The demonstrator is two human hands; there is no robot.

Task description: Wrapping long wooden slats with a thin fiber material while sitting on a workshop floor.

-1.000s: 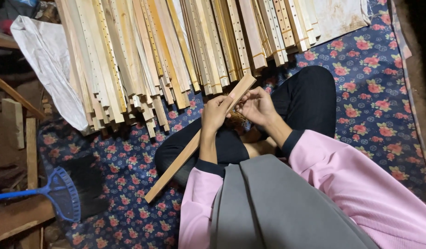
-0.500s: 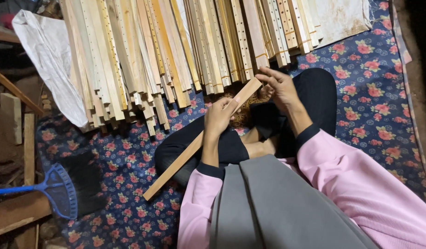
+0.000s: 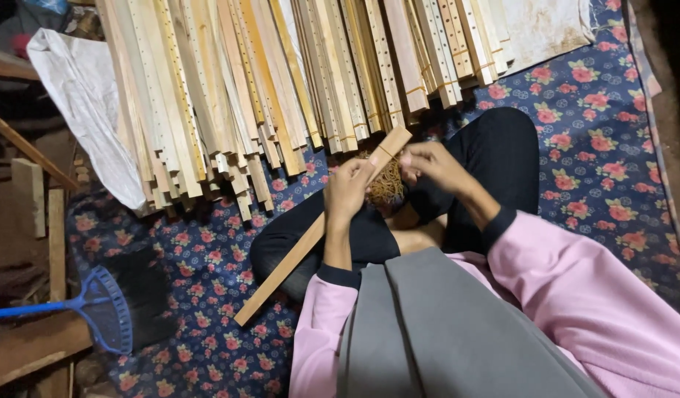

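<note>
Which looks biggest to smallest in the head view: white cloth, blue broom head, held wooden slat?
1. white cloth
2. wooden slat, long but thin
3. blue broom head
Slat versus broom head is close; the slat sits nearer the camera.

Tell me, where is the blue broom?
In the head view, the blue broom lies at the lower left, on the flowered mat's edge, beside wooden planks.

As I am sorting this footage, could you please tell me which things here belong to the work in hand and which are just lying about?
In hand: wooden slat, left hand, right hand, bundle of rubber bands.
Lying about: stacked slats, blue broom, white sack, floral mat.
</note>
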